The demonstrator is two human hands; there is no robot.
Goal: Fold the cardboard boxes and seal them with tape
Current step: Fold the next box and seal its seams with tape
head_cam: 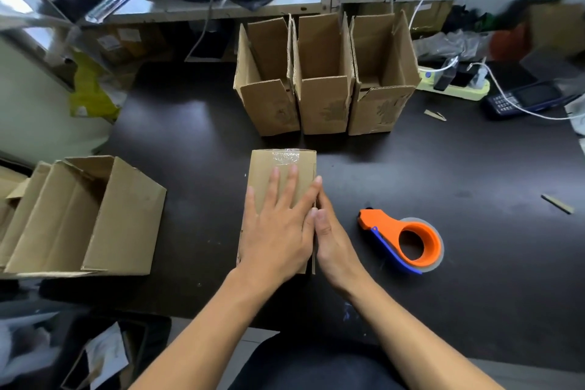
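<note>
Head view: my left hand lies flat, fingers straight, on the taped cardboard box, while my right hand presses its fingers against the box's right edge, apparently smoothing the seal. Next move, I judge, needs the tape dispenser lying right of my right hand; three open boxes stand beyond my fingertips, nothing between.

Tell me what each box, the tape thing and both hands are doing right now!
Box under the hands: lying flat, clear tape on its far end.
Three boxes behind: standing upright, top flaps open.
Big box at left: on its side, open.
Tape dispenser: lying on the table, untouched.
Left hand: flat, pressing the box.
Right hand: fingers against the box's right edge.
</note>
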